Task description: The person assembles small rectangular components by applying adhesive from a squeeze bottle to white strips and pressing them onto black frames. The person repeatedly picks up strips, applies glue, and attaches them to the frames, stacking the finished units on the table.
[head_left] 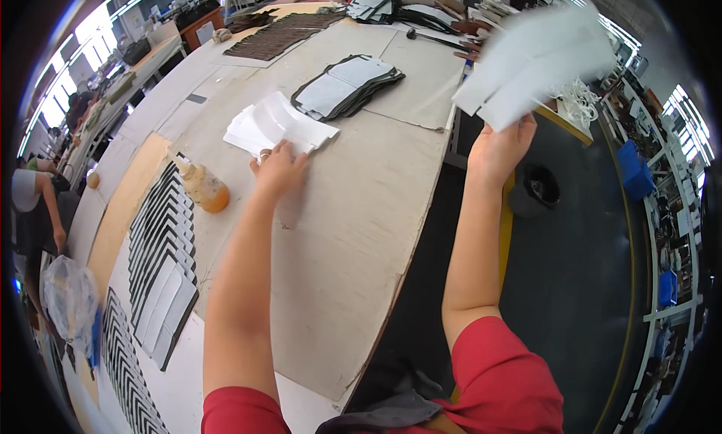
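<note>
My right hand [502, 148] is raised past the table's right edge, closed on the lower end of some white sheets [553, 62]. They are blurred by motion, and a slit shows near the gripped end. My left hand [280, 172] rests with fingers apart on the near edge of a small fanned pile of white cut pieces [274, 124] on the table. Just beyond that pile lies a stack of white-faced pieces with dark edges [350, 84]. To the left of my left forearm stands a squeeze bottle [203, 187] with amber liquid in it.
Overlapping rows of dark-edged white pieces [162, 231] run along the table's left side. Brown strips [282, 37] and more stacks [374, 4] lie at the far end. A dark bin [535, 189] stands on the floor at right, before shelving. Another person [37, 201] is at far left.
</note>
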`<state>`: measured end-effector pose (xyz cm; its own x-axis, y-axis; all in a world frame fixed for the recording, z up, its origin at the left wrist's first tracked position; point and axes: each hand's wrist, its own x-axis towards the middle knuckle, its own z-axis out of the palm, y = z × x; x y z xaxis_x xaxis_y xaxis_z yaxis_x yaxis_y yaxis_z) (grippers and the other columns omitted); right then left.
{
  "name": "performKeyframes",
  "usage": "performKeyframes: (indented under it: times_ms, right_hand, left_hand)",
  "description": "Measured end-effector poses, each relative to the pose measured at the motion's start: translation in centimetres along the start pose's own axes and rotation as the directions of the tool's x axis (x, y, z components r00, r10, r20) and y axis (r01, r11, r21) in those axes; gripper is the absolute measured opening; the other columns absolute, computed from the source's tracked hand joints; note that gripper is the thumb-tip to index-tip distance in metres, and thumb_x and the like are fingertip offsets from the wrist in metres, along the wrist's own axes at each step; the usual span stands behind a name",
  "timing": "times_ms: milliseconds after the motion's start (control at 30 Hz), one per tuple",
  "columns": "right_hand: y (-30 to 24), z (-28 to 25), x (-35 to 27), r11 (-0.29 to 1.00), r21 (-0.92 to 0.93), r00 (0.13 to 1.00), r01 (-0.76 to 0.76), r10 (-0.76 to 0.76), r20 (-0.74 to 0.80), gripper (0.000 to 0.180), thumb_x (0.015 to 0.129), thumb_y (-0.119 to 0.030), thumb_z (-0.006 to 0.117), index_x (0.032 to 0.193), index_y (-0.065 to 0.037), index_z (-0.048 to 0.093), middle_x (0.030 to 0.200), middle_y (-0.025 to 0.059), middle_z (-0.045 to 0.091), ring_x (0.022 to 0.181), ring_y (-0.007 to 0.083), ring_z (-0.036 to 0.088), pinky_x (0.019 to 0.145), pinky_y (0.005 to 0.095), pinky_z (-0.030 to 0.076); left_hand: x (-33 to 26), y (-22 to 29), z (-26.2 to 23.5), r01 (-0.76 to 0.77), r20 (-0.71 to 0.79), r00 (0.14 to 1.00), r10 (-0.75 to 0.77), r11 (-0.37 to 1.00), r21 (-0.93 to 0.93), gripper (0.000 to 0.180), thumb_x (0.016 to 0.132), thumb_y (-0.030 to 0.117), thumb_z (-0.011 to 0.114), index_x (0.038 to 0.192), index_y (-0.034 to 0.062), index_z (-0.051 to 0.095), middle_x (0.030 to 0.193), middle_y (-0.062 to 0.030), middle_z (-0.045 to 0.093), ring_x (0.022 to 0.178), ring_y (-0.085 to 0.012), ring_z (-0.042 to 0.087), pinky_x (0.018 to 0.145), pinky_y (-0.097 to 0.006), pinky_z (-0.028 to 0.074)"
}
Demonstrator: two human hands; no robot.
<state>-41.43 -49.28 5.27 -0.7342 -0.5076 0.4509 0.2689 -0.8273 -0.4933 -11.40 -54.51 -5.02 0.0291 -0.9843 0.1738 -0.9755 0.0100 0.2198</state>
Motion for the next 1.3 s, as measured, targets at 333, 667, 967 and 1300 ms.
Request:
performKeyframes:
  times_ms: [333,667,967,1300]
  right_hand:
    - [-1.5,-4.8,-6.5,0.445,-0.794,0.797,0.415,0.243,0.553,0.012,0.081,-0.003,0.055,0.091,0.001,0.057,0.085,0.0164,0.059,0.077,0.0303,0.058,0.068,0.0345,0.047]
    - [-6.2,0.9,-20.7,0.789,-0.560,0.598,0.254,0.327,0.732,0.010,0.086,-0.006,0.052,0.091,0.002,0.055,0.087,0.0129,0.057,0.078,0.0272,0.057,0.067,0.0345,0.047]
    - [-9.4,-1.0,-25.0,0.648,-0.723,0.224,-0.240,0.762,0.608,0.023,0.090,-0.014,0.054,0.104,0.004,0.058,0.091,0.0079,0.060,0.081,0.0162,0.058,0.071,0.0271,0.046]
    - [-7.5,-4.2,-13.3,0.694,-0.449,0.612,-0.563,0.715,0.338,0.017,0.088,-0.011,0.059,0.092,0.005,0.061,0.084,0.0052,0.063,0.076,0.0091,0.058,0.069,0.0226,0.046]
  left_hand:
    - [-12.1,5.8,-8.6,-0.389,-0.386,0.908,0.161,0.664,-0.638,0.020,0.083,0.011,0.059,0.102,0.0042,0.056,0.099,-0.0104,0.054,0.089,-0.0193,0.056,0.069,-0.028,0.044]
    - [-24.9,3.8,-10.7,0.296,0.227,0.938,-0.261,0.269,-0.917,0.053,0.090,0.026,0.055,0.132,0.0027,0.033,0.123,-0.0155,0.044,0.109,-0.0213,0.048,0.088,-0.032,0.042]
    - [-29.6,-1.3,-9.5,0.223,0.134,0.919,-0.372,0.207,-0.953,0.022,0.084,0.007,0.057,0.104,0.0030,0.049,0.095,-0.0045,0.049,0.082,-0.0113,0.048,0.073,-0.025,0.041]
    - [-35.4,-9.6,-13.3,0.162,-0.038,0.770,-0.637,0.253,-0.954,0.013,0.083,0.000,0.050,0.093,0.0038,0.058,0.087,-0.0009,0.050,0.074,-0.0088,0.047,0.068,-0.023,0.040]
